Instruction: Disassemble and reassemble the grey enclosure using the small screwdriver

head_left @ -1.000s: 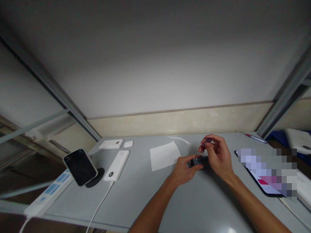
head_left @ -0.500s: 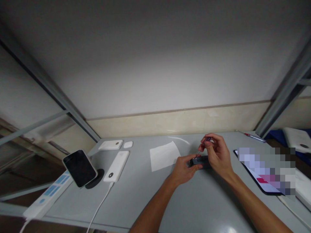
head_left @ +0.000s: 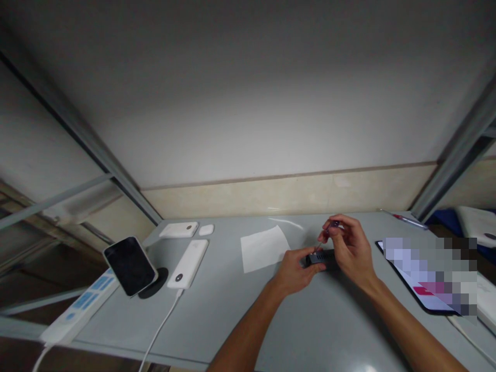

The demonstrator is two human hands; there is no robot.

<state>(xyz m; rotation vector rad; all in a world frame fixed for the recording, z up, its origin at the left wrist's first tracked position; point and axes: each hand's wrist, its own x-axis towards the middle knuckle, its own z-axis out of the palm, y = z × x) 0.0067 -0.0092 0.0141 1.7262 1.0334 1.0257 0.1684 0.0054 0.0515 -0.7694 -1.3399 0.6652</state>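
A small dark block-shaped device [head_left: 322, 257] with a row of slots along its top lies on the grey table. Its left end is pinched between the thumb and fingers of my left hand [head_left: 296, 271]. Above it, my right hand [head_left: 351, 250] is closed round the purple handle of a small screwdriver [head_left: 333, 224]. The thin shaft slants down to the left and meets the device's top near my left fingertips. My right hand covers the far right part of the device. A white sheet of paper [head_left: 263, 249] lies just left of my left hand.
At left stand a phone [head_left: 130, 266] on a round stand, white power banks [head_left: 189, 263], a small white case [head_left: 206, 230] and a power strip [head_left: 83, 305]. A tablet [head_left: 420, 279] with a blurred screen and another screwdriver [head_left: 411, 222] lie at right. Metal posts flank the table.
The whole view has shifted slightly, with things appearing a little further right. Both hands keep their grips, and the screwdriver stays on the device.
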